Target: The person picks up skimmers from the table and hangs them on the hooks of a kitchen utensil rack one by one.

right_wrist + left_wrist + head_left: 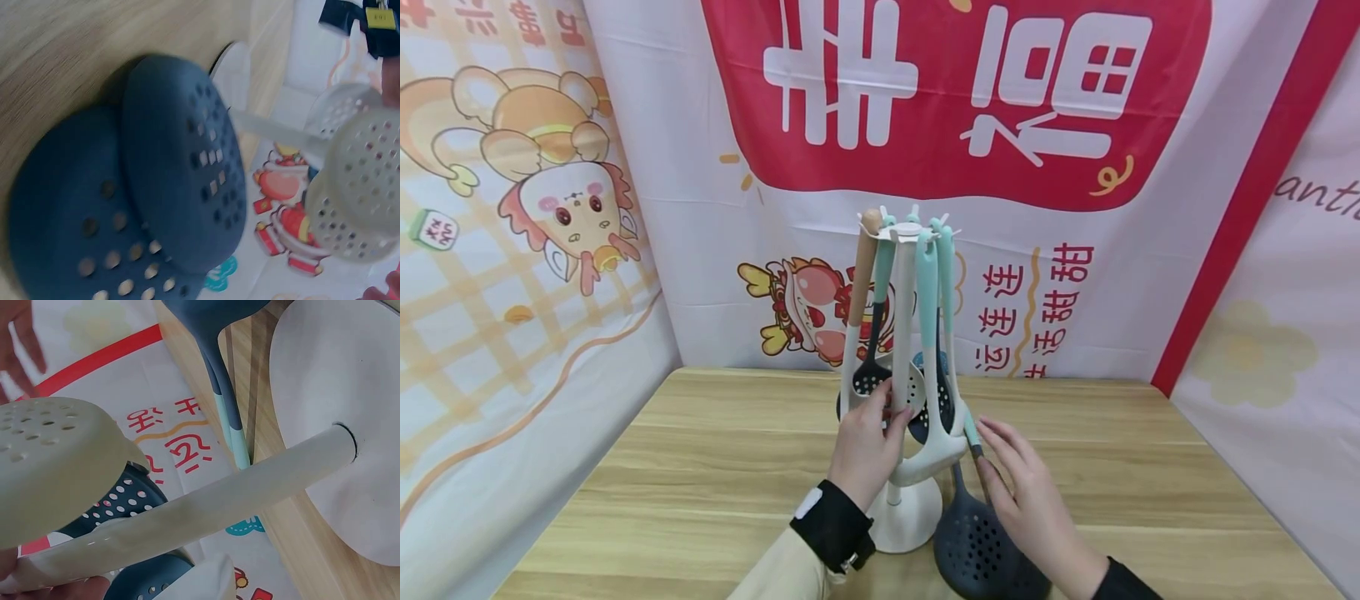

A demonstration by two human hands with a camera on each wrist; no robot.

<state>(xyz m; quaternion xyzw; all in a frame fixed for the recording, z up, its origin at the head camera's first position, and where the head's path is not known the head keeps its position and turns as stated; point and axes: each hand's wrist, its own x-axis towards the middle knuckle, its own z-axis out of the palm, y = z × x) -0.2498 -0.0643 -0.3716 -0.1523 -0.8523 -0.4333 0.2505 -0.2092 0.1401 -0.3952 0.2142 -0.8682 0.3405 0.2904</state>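
Note:
My left hand (865, 446) grips the white pole (904, 333) of a utensil stand, its thumb across the front. From the stand's top hang several utensils, among them a white slotted ladle (931, 458) with a teal handle, a dark slotted spoon (870, 375) and one with a wooden handle (861, 283). My right hand (1033, 500) is to the right of the stand, its fingers extended near a teal handle (972, 429). Below that hand, two dark slotted turners (184, 156) with teal handles (236, 440) overlap on the table, partly hidden by it in the head view.
The stand's round white base (910, 529) is on the wooden table (737, 467). A printed cloth (700, 250) hangs behind the table, and more cloth (550, 350) closes off the left and right sides.

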